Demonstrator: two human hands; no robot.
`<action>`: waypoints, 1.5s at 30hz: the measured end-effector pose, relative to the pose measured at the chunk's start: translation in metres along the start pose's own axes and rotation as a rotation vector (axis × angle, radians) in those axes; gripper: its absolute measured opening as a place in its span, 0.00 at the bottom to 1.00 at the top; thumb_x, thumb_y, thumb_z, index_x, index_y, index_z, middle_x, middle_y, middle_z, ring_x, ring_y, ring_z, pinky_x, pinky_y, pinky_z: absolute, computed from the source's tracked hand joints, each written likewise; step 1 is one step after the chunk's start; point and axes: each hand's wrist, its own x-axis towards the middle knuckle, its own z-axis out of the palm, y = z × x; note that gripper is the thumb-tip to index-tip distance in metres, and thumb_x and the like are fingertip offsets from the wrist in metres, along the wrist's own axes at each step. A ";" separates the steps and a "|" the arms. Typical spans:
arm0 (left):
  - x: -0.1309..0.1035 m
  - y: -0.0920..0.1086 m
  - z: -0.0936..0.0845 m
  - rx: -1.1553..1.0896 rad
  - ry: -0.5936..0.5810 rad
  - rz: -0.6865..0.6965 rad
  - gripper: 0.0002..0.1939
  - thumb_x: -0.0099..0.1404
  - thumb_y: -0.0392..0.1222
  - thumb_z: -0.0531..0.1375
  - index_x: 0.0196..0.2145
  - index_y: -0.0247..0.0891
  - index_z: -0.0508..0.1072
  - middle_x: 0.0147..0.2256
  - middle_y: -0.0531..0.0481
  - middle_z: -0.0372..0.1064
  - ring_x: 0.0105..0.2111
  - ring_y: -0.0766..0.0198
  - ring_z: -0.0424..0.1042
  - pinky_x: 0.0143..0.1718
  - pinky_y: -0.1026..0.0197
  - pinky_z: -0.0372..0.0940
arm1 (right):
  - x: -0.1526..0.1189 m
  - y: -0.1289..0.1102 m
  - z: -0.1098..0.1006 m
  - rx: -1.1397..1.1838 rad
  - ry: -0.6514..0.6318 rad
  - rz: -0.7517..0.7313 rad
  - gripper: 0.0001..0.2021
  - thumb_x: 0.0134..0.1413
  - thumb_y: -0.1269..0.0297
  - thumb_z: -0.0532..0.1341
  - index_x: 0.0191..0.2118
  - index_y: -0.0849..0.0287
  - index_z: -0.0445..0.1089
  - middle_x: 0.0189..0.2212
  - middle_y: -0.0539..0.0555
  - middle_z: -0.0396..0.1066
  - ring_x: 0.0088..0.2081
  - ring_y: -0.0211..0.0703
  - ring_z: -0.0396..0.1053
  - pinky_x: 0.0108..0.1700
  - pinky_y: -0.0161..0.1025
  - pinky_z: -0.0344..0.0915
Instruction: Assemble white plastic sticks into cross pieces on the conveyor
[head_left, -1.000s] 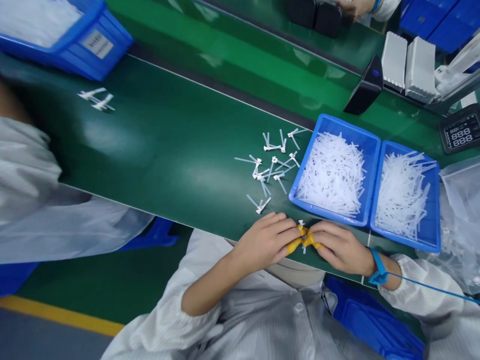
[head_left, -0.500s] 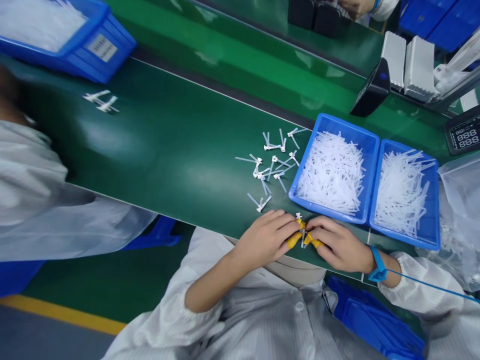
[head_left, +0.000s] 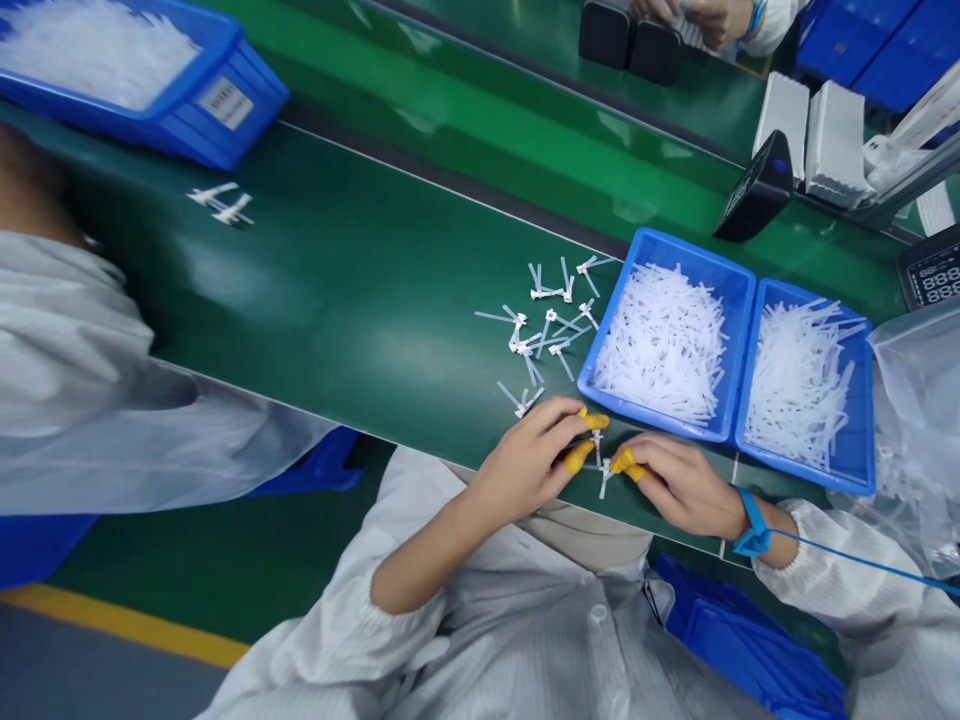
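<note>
Yellow covers sit on the thumb and index fingertip of each hand. My left hand (head_left: 536, 450) is at the bench's front edge, thumb and index finger parted around a small white part (head_left: 598, 438). To its right, my right hand (head_left: 686, 485) pinches the side of another small white piece (head_left: 605, 478) with thin strips on it. Beyond my left hand lies a loose group of white pieces with translucent strips (head_left: 523, 403). Two blue bins (head_left: 731, 395) full of short white strips (head_left: 664, 345) stand beyond my right hand.
Another person's sleeve (head_left: 67, 340) reaches in at the left, near a large blue bin (head_left: 255, 100) and two white pieces (head_left: 225, 205). A black display device (head_left: 757, 190) stands behind the bins. A blue cord runs right from my right wristband (head_left: 754, 525).
My left thumb and index finger have spread apart and the index finger has moved away from the bench edge. The two hands are slightly farther apart, showing more of the small pieces between them.
</note>
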 end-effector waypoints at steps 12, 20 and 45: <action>0.003 -0.003 -0.001 0.018 -0.083 0.023 0.13 0.79 0.33 0.57 0.53 0.39 0.81 0.50 0.41 0.78 0.47 0.54 0.74 0.51 0.52 0.75 | 0.000 0.001 0.000 0.001 0.041 0.086 0.12 0.81 0.67 0.56 0.59 0.55 0.75 0.45 0.57 0.84 0.44 0.45 0.82 0.48 0.42 0.81; 0.003 -0.007 -0.003 0.015 -0.099 0.049 0.14 0.81 0.33 0.55 0.53 0.38 0.80 0.51 0.42 0.77 0.46 0.55 0.73 0.50 0.55 0.72 | -0.003 -0.004 -0.001 0.147 -0.044 0.192 0.09 0.79 0.69 0.57 0.58 0.54 0.65 0.51 0.59 0.85 0.43 0.43 0.84 0.42 0.38 0.78; -0.025 -0.011 -0.014 0.004 0.006 -0.020 0.08 0.79 0.31 0.61 0.51 0.37 0.79 0.49 0.45 0.77 0.48 0.57 0.74 0.54 0.56 0.72 | 0.034 -0.019 0.025 0.051 0.156 0.137 0.06 0.72 0.72 0.65 0.49 0.53 0.74 0.46 0.56 0.83 0.34 0.40 0.73 0.35 0.38 0.71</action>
